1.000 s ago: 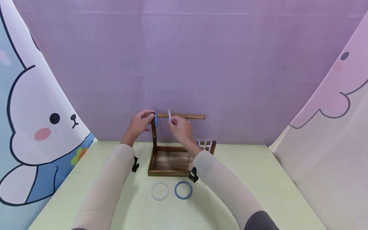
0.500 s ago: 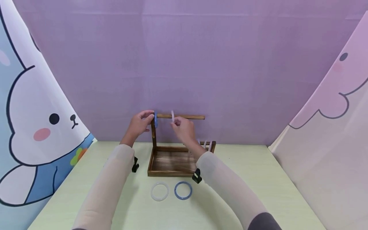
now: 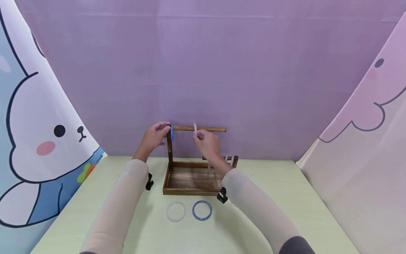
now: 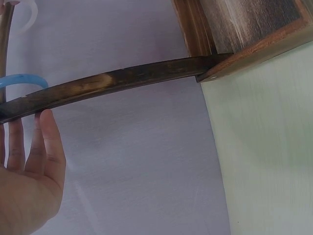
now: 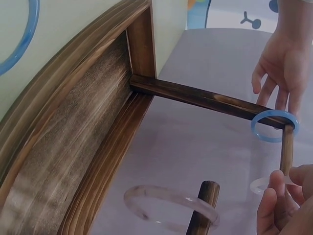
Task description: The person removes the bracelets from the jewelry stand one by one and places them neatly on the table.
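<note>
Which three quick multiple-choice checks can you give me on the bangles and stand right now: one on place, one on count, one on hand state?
1. Where is the white bangle that the right hand pinches?
A. On the rod
B. In the tray
C. On the table

2. How many bangles lie on the table in front of the stand?
A. One
B. Two
C. Four

3. How are the left hand fingers by the blue bangle?
A. Straight
B. Fisted
C. Hidden

1 A: it hangs round the rod. 2 B: a white ring and a blue ring. 3 A: the left wrist view shows straight fingers.
</note>
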`<state>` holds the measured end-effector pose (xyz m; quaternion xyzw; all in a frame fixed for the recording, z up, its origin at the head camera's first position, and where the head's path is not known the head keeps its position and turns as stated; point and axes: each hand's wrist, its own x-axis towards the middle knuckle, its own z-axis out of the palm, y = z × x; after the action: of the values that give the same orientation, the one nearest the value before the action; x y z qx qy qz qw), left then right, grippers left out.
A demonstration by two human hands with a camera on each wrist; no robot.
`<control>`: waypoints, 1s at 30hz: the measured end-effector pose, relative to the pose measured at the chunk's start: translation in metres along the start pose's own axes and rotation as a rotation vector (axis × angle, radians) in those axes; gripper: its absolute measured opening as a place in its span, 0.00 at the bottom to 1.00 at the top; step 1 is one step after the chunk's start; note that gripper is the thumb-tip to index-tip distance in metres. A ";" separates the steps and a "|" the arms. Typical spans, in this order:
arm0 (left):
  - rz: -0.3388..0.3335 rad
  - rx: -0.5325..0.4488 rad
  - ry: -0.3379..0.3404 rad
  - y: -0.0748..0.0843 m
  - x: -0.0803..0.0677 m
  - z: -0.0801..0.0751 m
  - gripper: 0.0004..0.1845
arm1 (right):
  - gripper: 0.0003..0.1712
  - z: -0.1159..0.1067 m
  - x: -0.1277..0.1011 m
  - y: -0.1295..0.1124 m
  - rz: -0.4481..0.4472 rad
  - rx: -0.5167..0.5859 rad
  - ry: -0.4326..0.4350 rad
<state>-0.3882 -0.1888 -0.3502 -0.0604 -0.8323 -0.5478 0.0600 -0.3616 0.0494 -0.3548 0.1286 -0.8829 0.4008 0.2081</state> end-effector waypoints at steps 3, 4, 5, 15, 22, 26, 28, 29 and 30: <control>0.007 0.004 -0.003 0.000 -0.001 0.000 0.24 | 0.11 -0.001 -0.001 0.002 -0.007 -0.003 0.013; 0.009 0.005 -0.003 0.000 -0.001 0.000 0.24 | 0.11 -0.002 -0.001 0.003 -0.008 -0.003 0.018; 0.010 0.005 -0.002 0.000 -0.001 0.000 0.24 | 0.11 -0.003 -0.002 0.004 -0.009 -0.005 0.022; 0.001 -0.010 0.006 0.001 -0.001 0.001 0.24 | 0.11 -0.012 -0.002 0.010 0.026 0.020 0.001; -0.006 0.006 0.000 0.004 -0.003 0.001 0.23 | 0.12 -0.018 -0.004 0.017 0.031 0.019 0.010; -0.012 0.008 0.000 0.005 -0.003 0.001 0.24 | 0.11 -0.021 -0.004 0.021 0.032 0.023 0.021; -0.014 0.002 0.000 0.005 -0.003 0.001 0.24 | 0.11 -0.023 -0.004 0.022 0.036 0.027 0.020; -0.014 -0.001 0.001 0.006 -0.003 0.001 0.24 | 0.12 -0.024 -0.004 0.023 0.035 0.025 0.019; -0.011 -0.002 0.000 0.006 -0.003 0.001 0.24 | 0.12 -0.025 -0.004 0.023 0.036 0.024 0.017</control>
<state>-0.3842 -0.1858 -0.3460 -0.0558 -0.8321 -0.5489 0.0572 -0.3603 0.0837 -0.3573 0.1119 -0.8785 0.4160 0.2067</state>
